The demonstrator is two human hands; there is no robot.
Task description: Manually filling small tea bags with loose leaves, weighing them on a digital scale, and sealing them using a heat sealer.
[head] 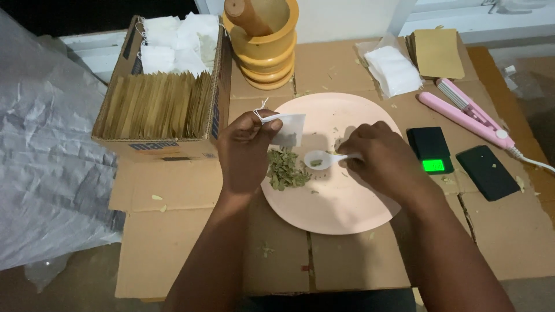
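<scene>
My left hand (245, 151) pinches a small white paper sachet (287, 128) by its top, holding it over the left part of a pale pink plate (347, 202). My right hand (381, 159) grips a white plastic spoon (321, 159) whose bowl carries a few bits of dried leaf. A heap of dried green leaves (286, 170) lies on the plate just below the sachet and left of the spoon bowl.
A cardboard box (167, 147) with brown envelopes and white sachets stands at left. A wooden mortar with pestle (263, 40) sits behind the plate. To the right lie white sachets (393, 69), brown envelopes (438, 53), a pink heat sealer (468, 115), a small scale with a green display (430, 151) and its black lid (487, 171).
</scene>
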